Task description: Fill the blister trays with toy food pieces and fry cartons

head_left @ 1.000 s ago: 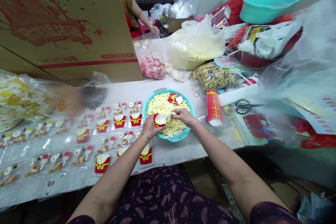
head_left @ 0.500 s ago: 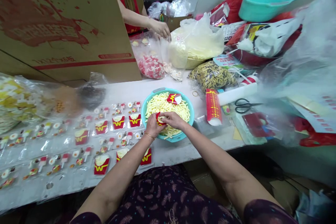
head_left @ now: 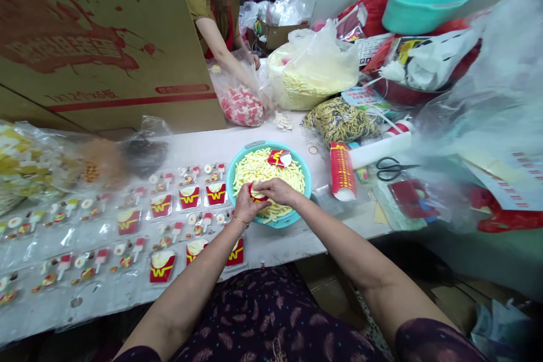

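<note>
My left hand [head_left: 246,205] is wrapped round a small red fry carton [head_left: 257,193] above a turquoise basin [head_left: 309,184]. My right hand [head_left: 278,190] is closed at the carton's mouth, its fingertips on the pale toy french fries there; the fingers partly hide them. Loose toy french fries [head_left: 263,167] fill the basin under both hands. Another red carton [head_left: 278,158] with a yellow W lies on top of the fries at the basin's far side. Left of the basin, filled cartons [head_left: 189,198] lie in rows on clear plastic packaging, among small toy foods [head_left: 206,220].
A stack of flat red cartons [head_left: 343,172] and black scissors [head_left: 392,168] lie right of the basin. Behind stand a bag of fries [head_left: 311,73] and a bag of red-white pieces [head_left: 241,106], where a co-worker's arm [head_left: 220,48] reaches. A large cardboard box [head_left: 106,39] blocks the back left.
The co-worker has leaned forward, and their arm has come down into the bag of red-white pieces. My right fingers have shifted slightly over the carton's mouth; my left hand keeps its hold.
</note>
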`<state>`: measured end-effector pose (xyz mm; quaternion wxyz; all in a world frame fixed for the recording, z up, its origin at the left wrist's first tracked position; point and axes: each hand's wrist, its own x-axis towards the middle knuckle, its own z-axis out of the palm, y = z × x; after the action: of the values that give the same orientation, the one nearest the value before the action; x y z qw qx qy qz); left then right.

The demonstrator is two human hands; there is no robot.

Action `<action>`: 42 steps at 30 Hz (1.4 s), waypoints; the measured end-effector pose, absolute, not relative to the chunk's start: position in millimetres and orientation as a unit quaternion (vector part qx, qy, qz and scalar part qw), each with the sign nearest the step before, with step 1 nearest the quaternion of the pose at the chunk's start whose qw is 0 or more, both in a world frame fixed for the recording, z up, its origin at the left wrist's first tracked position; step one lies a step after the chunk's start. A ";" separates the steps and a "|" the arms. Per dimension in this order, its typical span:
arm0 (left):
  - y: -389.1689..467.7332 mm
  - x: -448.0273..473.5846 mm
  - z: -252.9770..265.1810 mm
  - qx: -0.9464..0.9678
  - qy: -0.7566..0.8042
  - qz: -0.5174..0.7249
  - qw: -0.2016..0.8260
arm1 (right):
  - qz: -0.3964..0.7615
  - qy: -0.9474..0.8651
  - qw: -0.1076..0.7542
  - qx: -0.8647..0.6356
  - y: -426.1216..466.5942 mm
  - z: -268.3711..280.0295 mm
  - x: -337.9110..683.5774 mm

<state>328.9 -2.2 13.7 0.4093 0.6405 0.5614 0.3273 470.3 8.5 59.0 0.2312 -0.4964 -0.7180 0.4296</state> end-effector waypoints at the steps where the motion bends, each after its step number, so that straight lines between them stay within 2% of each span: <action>1: -1.9 327.2 13.6 0.624 0.562 0.331 0.430 | 0.429 -0.709 0.242 -0.505 9.1 61.1 474.9; 3: -2.0 324.8 13.7 0.588 0.554 0.348 0.476 | 0.409 -0.700 0.256 -0.526 10.3 64.1 482.0; 6: -4.5 326.0 15.5 0.553 0.524 0.376 0.527 | 0.376 -0.727 0.230 -0.526 10.4 62.6 482.8; 11: -9.4 330.0 20.1 0.549 0.519 0.367 0.544 | 0.379 -0.750 0.183 -0.511 4.7 56.9 477.7; 14: -7.7 327.2 19.9 0.529 0.532 0.365 0.551 | 0.380 -0.739 0.225 -0.508 4.0 63.8 482.9; 18: -5.2 324.8 20.2 0.513 0.542 0.366 0.556 | 0.292 -0.765 0.285 -0.499 9.8 74.0 485.9; 22: -7.9 328.1 27.7 0.518 0.533 0.362 0.562 | 0.222 -0.829 0.213 -0.467 10.7 72.2 481.3; 25: -12.4 329.2 32.9 0.531 0.562 0.353 0.527 | 0.222 -0.839 0.182 -0.461 5.3 71.8 479.2; 32: -35.2 316.8 30.5 0.580 0.653 0.309 0.376 | 0.330 -0.821 0.147 -0.442 -11.2 75.7 438.4; 38: -62.2 259.0 23.8 0.588 0.696 0.304 0.278 | 0.390 -0.775 0.214 -0.449 -29.9 52.2 360.9; 42: -86.7 190.3 22.3 0.554 0.714 0.333 0.270 | 0.411 -0.777 0.204 -0.431 -40.3 42.8 290.4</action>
<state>190.3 -86.7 22.3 0.2704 0.5537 0.7135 0.3334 290.4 -40.3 42.8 0.2035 -0.4306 -0.7773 0.4111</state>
